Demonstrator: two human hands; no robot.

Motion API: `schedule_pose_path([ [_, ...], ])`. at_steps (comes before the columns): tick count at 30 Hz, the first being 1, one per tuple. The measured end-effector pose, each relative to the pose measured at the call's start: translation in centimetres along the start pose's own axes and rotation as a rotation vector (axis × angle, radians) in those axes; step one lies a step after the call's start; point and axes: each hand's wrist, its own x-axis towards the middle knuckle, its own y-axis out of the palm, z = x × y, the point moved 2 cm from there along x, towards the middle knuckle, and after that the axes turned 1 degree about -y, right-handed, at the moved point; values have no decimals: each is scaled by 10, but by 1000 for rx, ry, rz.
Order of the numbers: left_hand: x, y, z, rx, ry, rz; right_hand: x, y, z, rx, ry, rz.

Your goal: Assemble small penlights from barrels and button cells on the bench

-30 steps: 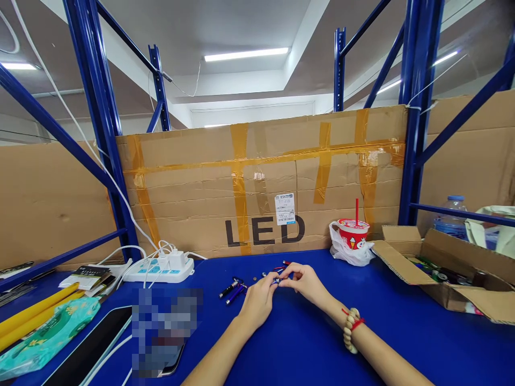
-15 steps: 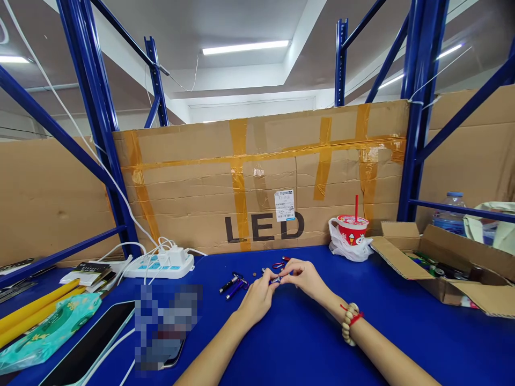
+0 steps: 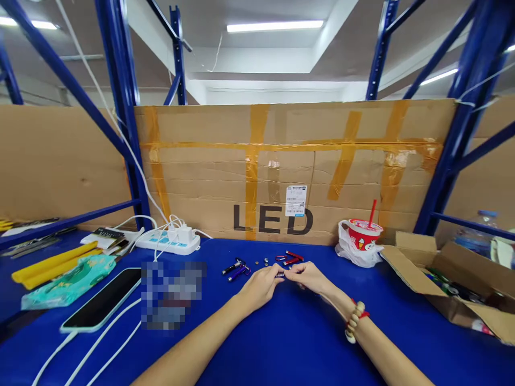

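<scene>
Between the fingertips of both hands is a small, dark metallic cylinder (image 3: 280, 275), mostly hidden by the fingers. My left hand (image 3: 260, 287) pinches it from the left, and my right hand (image 3: 309, 276) grips its other end, fingers curled together. To the left on the blue table lie a black keychain flashlight (image 3: 230, 268) and a purple one (image 3: 237, 275) with a clip. Red keychain flashlights (image 3: 293, 259) rest just behind the hands. A tiny round part (image 3: 266, 261) and a small brownish disc (image 3: 257, 262) sit near the left hand.
At right stand an open cardboard box (image 3: 426, 277) of small items and a red cup (image 3: 364, 234) in a plastic bag. A white power strip (image 3: 164, 242), cables, a phone (image 3: 107, 300), a teal packet (image 3: 72, 281) and yellow rods (image 3: 56, 265) occupy the left. A cardboard wall (image 3: 201, 177) closes the back.
The head view has shifted, so the scene sits further right. The right fingers have curled in closer to the left hand, covering more of the cylinder. The red flashlights now show more fully.
</scene>
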Motion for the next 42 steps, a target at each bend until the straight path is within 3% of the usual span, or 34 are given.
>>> schedule_pose_path([
  [6, 1, -3, -2, 43, -73, -51, 3, 11, -5, 146, 165, -76],
  [15, 6, -9, -3, 44, -136, -160, 0, 5, 13, 54, -62, -159],
  [19, 5, -9, 1, 25, -181, -127, 2, -2, 10, 36, -168, -243],
  [28, 5, -4, 1, 70, -165, -33, 6, 0, 8, 20, -220, -156],
  [42, 3, -4, 1, 1, -149, -9, 5, -3, 7, -61, -248, -80],
])
